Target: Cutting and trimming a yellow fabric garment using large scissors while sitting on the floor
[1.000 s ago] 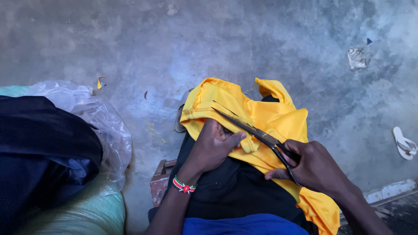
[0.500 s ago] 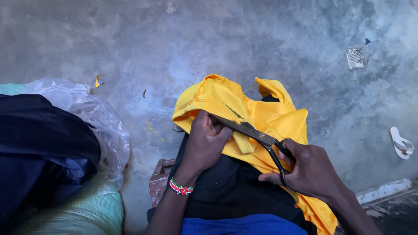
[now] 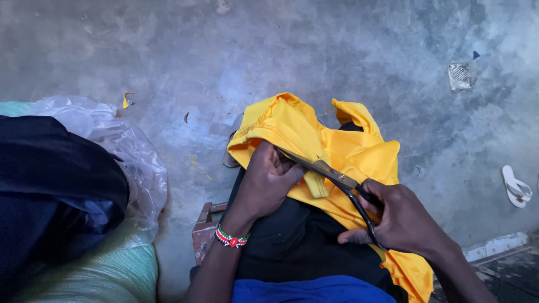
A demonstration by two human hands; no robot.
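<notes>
Nearest to me, my right hand [image 3: 405, 220] is closed around the dark loop handles of the scissors [image 3: 337, 179], fingers through the loops. The blades run away from that grip up and to my left, their long axis slanting across my lap toward my other hand; they look nearly closed, though the tips are hidden behind my fingers, so I cannot say how far they have bitten.

My left hand [image 3: 268, 182], with a red, white and green beaded bracelet [image 3: 231, 238] at the wrist, is clamped on a fold of the yellow cloth [image 3: 292, 126], pinching it right where the blade tips meet it. So the left hand is the one on the fabric; the right is just behind, down the line of the blades.

The cloth lies over my dark-clad knees, spilling forward and down my right side. To my left sits a sack [image 3: 95, 269] with clear plastic and dark garments heaped on it. Farther out is the grey concrete floor [image 3: 314, 50], a white sandal [image 3: 515, 186] well apart at the right, and a small drain grate [image 3: 460, 76] beyond.
</notes>
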